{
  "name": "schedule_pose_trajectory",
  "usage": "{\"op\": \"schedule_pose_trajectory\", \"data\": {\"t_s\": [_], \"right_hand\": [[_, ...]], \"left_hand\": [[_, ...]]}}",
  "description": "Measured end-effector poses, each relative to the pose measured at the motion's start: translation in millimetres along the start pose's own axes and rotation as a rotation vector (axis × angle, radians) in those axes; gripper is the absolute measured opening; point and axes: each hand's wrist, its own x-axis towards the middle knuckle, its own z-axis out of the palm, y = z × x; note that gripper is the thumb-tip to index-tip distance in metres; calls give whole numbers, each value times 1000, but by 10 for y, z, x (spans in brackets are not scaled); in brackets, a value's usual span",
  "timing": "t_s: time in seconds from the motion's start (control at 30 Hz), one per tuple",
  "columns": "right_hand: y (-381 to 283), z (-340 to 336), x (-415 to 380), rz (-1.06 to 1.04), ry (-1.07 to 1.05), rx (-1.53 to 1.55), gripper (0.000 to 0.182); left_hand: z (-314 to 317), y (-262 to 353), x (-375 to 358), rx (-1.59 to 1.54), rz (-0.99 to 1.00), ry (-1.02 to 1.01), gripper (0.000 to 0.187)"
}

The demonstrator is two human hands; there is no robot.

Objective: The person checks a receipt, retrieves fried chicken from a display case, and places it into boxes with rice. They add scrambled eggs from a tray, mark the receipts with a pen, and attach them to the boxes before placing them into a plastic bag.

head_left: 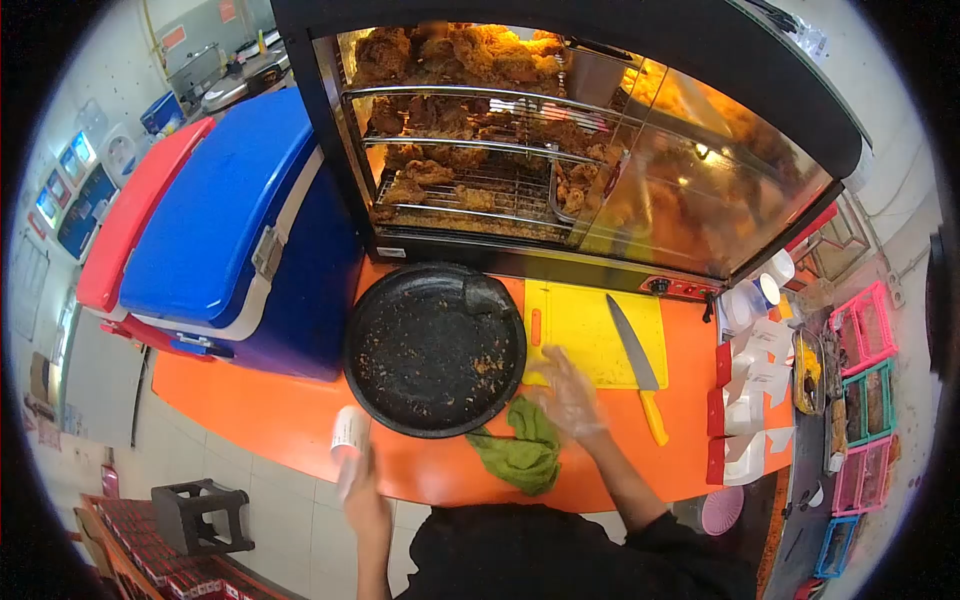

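My left hand [360,480] is closed around a small white cylindrical container [350,430] with print on its side, held over the counter's front edge. My right hand [568,392], in a clear plastic glove, has its fingers apart and holds nothing I can see. It hovers by the lower left corner of a yellow cutting board [570,340], beside a crumpled green cloth [522,448]. On the board lies a knife [635,350] with a yellow handle. Between my hands, a round black pan [430,350] has crumbs scattered in it.
Behind the board stands a glass-fronted warmer [560,255] with fried chicken [470,55] on its racks. Blue [225,210] and red [150,220] cooler boxes sit at left. Open red-and-white cartons [745,410] line the right of the orange counter [420,470]. A black stool [203,515] is on the floor.
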Motion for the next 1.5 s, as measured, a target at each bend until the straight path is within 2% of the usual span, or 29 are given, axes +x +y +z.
{"op": "schedule_pose_trajectory", "data": {"t_s": [0.07,0.1,0.17,0.2,0.23,0.27,0.3,0.37,0.4,0.43,0.47,0.53,0.63,0.67,0.7,0.83,0.87,1.0,1.13,1.23,1.3,1.37,1.43,1.47,1.5], "right_hand": [[-82,-142,334,-46,64,-21,43],[-193,-262,571,-51,93,-70,44],[-306,-447,1093,-301,315,-162,43],[-435,-563,1346,-422,415,-306,42],[-586,-688,1579,-541,511,-451,40],[-709,-813,1818,-564,507,-451,39],[-806,-917,2054,-584,500,-450,38],[-924,-1079,2560,-350,505,-587,36],[-948,-1215,2871,-120,326,-549,37],[-974,-1350,3177,115,149,-543,39],[-928,-1428,3391,238,16,-590,40],[-754,-1472,3702,271,-104,-691,42],[-589,-1483,4102,265,-143,-775,44],[-542,-1482,4187,266,-142,-787,45],[-499,-1492,4253,266,-138,-800,46],[-339,-1498,4386,277,-124,-821,50],[-308,-1488,4399,279,-122,-818,51],[-304,-1510,4367,281,-100,-804,54],[-325,-1529,4236,267,-65,-784,58],[-349,-1524,3993,213,-8,-730,61],[-371,-1499,3745,152,63,-639,62],[-504,-1467,3465,125,155,-503,64],[-1055,-1451,3074,306,178,-508,64],[-848,-1269,3035,71,390,-58,57],[-690,-1200,3063,-213,455,21,51]], "left_hand": [[108,-702,-324,169,-163,29,52],[130,-751,-359,168,-164,30,52],[166,-824,-369,756,-654,-224,56],[313,-1037,-406,754,-656,-222,56],[571,-1380,-438,404,-677,43,60],[762,-1594,-406,49,-676,302,65],[867,-1545,-283,-153,-585,444,70],[1229,-1626,-161,-75,-858,579,72],[1268,-1614,-121,-76,-866,576,72],[1300,-1603,-80,-115,-836,678,71],[1327,-1598,-68,-148,-811,774,70],[1228,-1390,14,-147,-816,757,68],[1180,-1307,40,-73,-801,732,65],[1161,-1282,71,-211,-766,764,64],[1167,-1282,96,-352,-723,796,62],[1192,-1335,78,-322,-752,788,60],[1168,-1291,102,-412,-729,809,63],[1183,-1326,83,-396,-729,802,69],[1173,-1303,93,-354,-749,785,68],[1152,-1257,118,-412,-691,839,66],[1143,-1284,101,-343,-771,790,65],[1180,-1366,52,-343,-738,799,65],[1215,-1405,27,-349,-697,812,66],[1223,-1404,17,-331,-696,822,66],[1211,-1403,18,-311,-695,835,67]]}}
